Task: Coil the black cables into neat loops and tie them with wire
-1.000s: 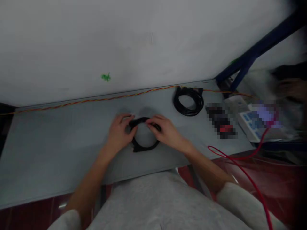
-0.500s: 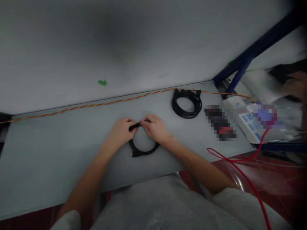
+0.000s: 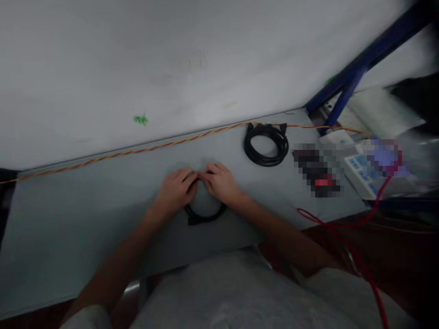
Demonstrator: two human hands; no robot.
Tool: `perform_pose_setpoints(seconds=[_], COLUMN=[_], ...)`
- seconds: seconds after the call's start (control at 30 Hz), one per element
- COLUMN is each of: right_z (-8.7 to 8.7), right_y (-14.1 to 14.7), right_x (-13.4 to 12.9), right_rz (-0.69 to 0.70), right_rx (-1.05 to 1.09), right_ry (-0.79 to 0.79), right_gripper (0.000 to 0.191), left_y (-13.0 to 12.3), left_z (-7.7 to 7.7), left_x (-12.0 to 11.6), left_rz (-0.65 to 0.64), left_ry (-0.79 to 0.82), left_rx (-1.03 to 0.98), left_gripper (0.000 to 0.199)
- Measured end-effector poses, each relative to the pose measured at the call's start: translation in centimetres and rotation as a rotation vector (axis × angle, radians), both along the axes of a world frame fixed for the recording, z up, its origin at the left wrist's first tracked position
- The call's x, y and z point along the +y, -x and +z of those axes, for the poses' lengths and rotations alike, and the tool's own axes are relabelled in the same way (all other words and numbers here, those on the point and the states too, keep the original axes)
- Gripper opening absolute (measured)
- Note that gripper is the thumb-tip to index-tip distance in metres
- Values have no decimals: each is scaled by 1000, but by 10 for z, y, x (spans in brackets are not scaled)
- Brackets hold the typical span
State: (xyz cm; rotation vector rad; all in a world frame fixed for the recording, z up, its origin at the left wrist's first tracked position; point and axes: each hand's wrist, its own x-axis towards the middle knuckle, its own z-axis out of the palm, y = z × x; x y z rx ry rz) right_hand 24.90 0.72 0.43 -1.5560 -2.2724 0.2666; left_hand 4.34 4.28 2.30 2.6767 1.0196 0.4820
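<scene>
A black cable [image 3: 206, 218] lies in a loose coil on the grey tabletop [image 3: 85, 219], with a connector end at its lower left. My left hand [image 3: 177, 188] is closed around the coil's upper left side. At the upper right of the same coil, my right hand [image 3: 221, 183] pinches the cable. The fingertips of both hands meet at the top of the loop and cover the part they grip. A second black cable coil [image 3: 266, 162] rests beyond my right hand, near the wall, with its connectors at the top.
A twisted red-yellow wire [image 3: 154, 147] runs along the table's back edge. On the right lie a blurred-out dark object [image 3: 313, 171], a white device with blue labels [image 3: 361, 176] and a red cable [image 3: 368, 269]. A blue metal frame [image 3: 350, 87] stands behind them.
My left hand's fingers have closed over the cable end that stuck out between the hands, so it is now hidden. The fingertips have come together. At far right, another person's hand has left view.
</scene>
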Motion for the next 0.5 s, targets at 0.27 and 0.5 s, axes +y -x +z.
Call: perform_pose_setpoints(seconds=[0.27, 0.5], right_z=[1, -4], right_y=[-1, -2], right_x=[0, -2], right_rz=[8, -6], right_rx=[17, 56], right_ry=[-2, -31], right_gripper=[24, 24], left_y=[-6, -6], left_z=[16, 9], left_x=[31, 15], left_rz=[47, 217], left_ry=[307, 343], left_rx=[64, -60], left_gripper=[21, 23])
